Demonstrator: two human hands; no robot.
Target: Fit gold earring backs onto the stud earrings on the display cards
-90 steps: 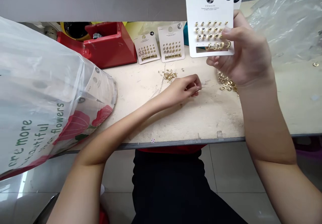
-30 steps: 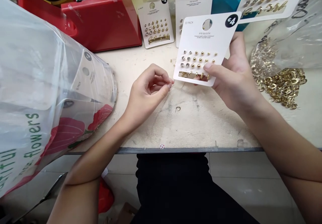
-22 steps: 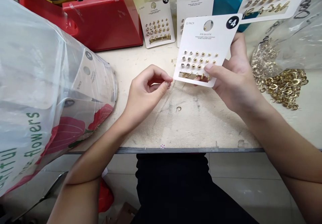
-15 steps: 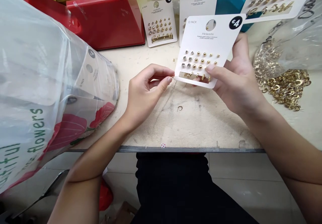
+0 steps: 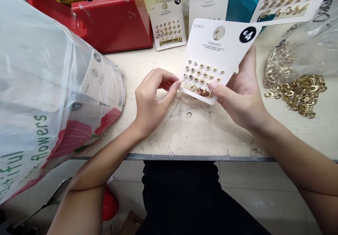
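The right hand (image 5: pixel 240 96) grips the earring card (image 5: pixel 211 46) between thumb and fingers, tilted above the table (image 5: pixel 211 133). The left hand (image 5: pixel 155 96) pinches at the card's lower left edge; anything held there is too small to tell. A gold hook (image 5: pixel 188 114) lies just below.

Red box (image 5: pixel 113 27), flowered plastic bag (image 5: pixel 39 69)

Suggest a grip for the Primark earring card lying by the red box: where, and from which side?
Probably its near edge, coming from the person's side. The thin Primark earring card lies flat on the bench, that edge faces open bench, and the red box crowds its left. Keep clear of the earrings.
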